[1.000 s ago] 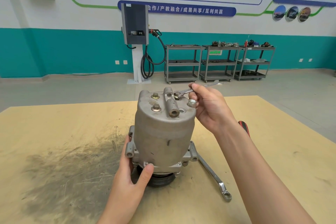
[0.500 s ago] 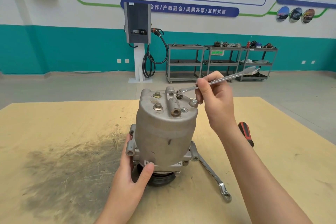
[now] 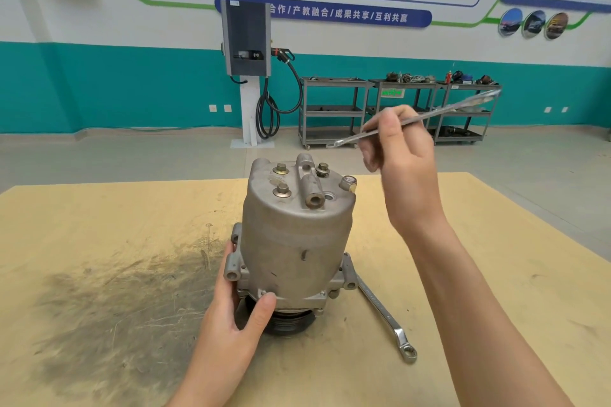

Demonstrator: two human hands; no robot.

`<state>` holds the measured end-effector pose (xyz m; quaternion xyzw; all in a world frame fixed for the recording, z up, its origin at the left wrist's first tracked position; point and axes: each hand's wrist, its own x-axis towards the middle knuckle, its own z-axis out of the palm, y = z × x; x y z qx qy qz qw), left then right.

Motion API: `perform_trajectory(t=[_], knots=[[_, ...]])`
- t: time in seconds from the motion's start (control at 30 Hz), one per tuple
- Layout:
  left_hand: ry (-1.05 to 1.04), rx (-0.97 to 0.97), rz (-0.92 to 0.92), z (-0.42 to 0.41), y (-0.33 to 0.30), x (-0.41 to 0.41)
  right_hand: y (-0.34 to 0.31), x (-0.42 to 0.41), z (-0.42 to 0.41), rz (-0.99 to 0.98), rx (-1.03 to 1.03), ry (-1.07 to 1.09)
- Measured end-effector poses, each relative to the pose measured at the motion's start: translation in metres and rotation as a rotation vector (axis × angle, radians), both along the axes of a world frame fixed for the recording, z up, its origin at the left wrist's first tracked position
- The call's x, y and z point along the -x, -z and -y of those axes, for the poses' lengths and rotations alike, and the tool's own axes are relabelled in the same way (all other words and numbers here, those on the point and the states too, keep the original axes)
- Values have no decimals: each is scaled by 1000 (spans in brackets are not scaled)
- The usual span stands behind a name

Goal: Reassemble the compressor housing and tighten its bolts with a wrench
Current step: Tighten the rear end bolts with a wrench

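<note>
Standing upright on the wooden table (image 3: 99, 241), the compressor housing (image 3: 294, 235) is braced low by the left hand (image 3: 238, 317); the right hand (image 3: 400, 155) pinches the wrench (image 3: 439, 111) clear above. Seating its jaw squarely on a top bolt (image 3: 322, 168) should prevent slipping.
</note>
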<state>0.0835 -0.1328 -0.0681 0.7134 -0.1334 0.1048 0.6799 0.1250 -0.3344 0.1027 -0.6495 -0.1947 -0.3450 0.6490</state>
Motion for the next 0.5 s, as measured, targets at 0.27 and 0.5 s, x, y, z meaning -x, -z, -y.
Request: perform_trajectory(t=[0.27,0.5], knots=[[-6,-10,-2,0,0,0,16,-20,10,-437,-314,-372],[-1,-23,7,0,0,0,22,-22,14,-364,-237,-390]])
